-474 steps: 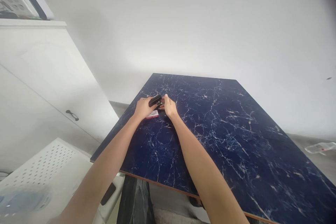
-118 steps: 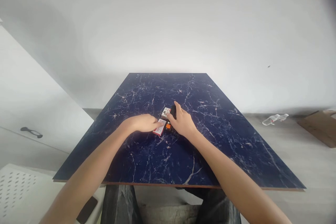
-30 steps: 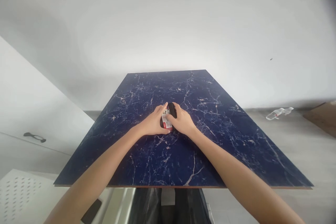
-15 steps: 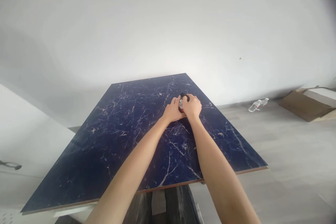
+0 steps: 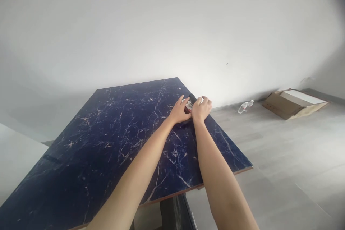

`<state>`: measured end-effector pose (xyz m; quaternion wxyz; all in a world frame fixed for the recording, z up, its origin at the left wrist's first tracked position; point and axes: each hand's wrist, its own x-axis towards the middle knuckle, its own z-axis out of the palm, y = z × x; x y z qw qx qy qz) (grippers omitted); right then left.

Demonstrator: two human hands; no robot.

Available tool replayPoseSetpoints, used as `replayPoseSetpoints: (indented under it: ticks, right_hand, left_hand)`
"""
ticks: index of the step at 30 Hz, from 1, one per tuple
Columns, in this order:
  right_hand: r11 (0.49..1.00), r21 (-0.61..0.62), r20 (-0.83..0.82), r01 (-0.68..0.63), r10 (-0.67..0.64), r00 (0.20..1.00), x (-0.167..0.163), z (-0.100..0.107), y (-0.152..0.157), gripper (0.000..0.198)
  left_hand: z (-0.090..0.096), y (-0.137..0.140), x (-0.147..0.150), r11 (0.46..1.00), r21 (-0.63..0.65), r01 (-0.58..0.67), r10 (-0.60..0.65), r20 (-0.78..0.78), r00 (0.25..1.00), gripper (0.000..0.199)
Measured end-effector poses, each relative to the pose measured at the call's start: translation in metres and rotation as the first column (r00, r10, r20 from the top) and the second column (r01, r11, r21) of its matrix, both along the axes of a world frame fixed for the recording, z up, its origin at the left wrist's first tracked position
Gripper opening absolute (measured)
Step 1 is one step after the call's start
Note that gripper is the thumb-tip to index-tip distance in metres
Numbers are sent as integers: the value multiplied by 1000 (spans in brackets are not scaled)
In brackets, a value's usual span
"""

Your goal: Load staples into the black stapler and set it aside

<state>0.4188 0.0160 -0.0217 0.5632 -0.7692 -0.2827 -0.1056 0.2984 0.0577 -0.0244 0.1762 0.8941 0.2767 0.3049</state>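
Note:
A small tool (image 5: 189, 105) with black, silver and red parts sits on the dark blue, white-veined marble-look slab (image 5: 121, 133), towards its right edge. Its exact kind is hard to make out, since both hands cover much of it. My left hand (image 5: 179, 111) rests on the slab at the tool's left side, fingers spread and thumb stretched towards my right hand. Curled at the tool's right side, my right hand (image 5: 201, 109) appears to grip it. The black end of the tool shows just beyond the fingers.
A pale wall (image 5: 134, 25) rises behind the slab. On the grey floor (image 5: 280, 151) to the right lie clear plastic bottles (image 5: 243, 107) and an open cardboard box (image 5: 285, 106). Dark trouser legs show below the slab's near edge.
The view has turned to the right, so the slab sits further left. My right hand has shifted rightward and tilted outward; the gap between my hands is wider, with my left fingers more spread.

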Motion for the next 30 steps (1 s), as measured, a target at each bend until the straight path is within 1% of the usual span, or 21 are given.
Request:
replayPoseSetpoints:
  ticks: [2, 4, 5, 7, 9, 11, 13, 16, 19, 21, 23, 24, 25, 26, 27, 29, 30]
  right_hand:
    - [997, 70, 99, 32, -39, 994, -4, 2, 1, 37]
    - [995, 102, 194, 2, -22, 981, -14, 5, 2, 36]
    - [994, 102, 245, -34, 8, 969, -21, 7, 2, 36]
    - [989, 71, 356, -131, 98, 929, -39, 9, 1, 36]
    - [972, 11, 459, -234, 203, 865, -58, 10, -1, 38]
    - [949, -53, 531, -310, 290, 796, -78, 11, -4, 44]
    - [926, -115, 573, -360, 358, 737, -96, 12, -9, 50]
    - [881, -207, 615, -425, 455, 644, -117, 14, -16, 58]
    - [839, -298, 632, -455, 530, 565, -131, 16, -21, 62]
    - [818, -354, 619, -453, 568, 542, -137, 16, -22, 65]
    - [794, -412, 597, -447, 606, 526, -142, 14, -22, 68]
    - [782, -440, 589, -442, 622, 516, -145, 13, -22, 68]
    - [772, -464, 586, -434, 635, 503, -148, 12, -21, 68]
    - [764, -485, 589, -426, 645, 487, -152, 10, -21, 66]
    - [759, -500, 596, -416, 651, 470, -155, 8, -20, 64]
    - [741, -536, 598, -406, 672, 438, -162, 3, -18, 58]
    - [714, -569, 575, -409, 700, 423, -165, -1, -17, 53]
  left_hand:
    - [-1, -1, -4, 999, 12, -42, 38, 216, 976, 58]
    - [-2, -2, -9, 988, -41, -149, 153, 395, 906, 36]
    - [-2, -2, -12, 975, -84, -208, 223, 454, 863, 29]
    - [-2, -2, -20, 936, -172, -307, 350, 536, 768, 24]
    - [-2, -4, -30, 892, -243, -380, 446, 607, 658, 27]
    - [-1, -7, -42, 844, -305, -441, 522, 657, 544, 30]
    - [-1, -11, -57, 791, -352, -501, 588, 663, 463, 29]
    - [0, -11, -89, 699, -375, -609, 678, 618, 399, 29]
    - [3, -4, -139, 624, -366, -690, 733, 580, 354, 31]
    - [6, 2, -179, 575, -360, -734, 768, 547, 334, 33]
    - [8, 8, -221, 532, -346, -773, 802, 498, 329, 34]
    - [9, 9, -240, 523, -335, -784, 814, 469, 342, 34]
    - [10, 11, -256, 525, -320, -789, 821, 435, 370, 34]
    - [10, 11, -270, 539, -303, -786, 821, 395, 412, 34]
    - [9, 10, -280, 565, -282, -776, 813, 350, 465, 33]
    - [7, 6, -290, 639, -230, -734, 767, 251, 590, 30]
    - [5, 3, -290, 682, -199, -704, 731, 198, 653, 28]
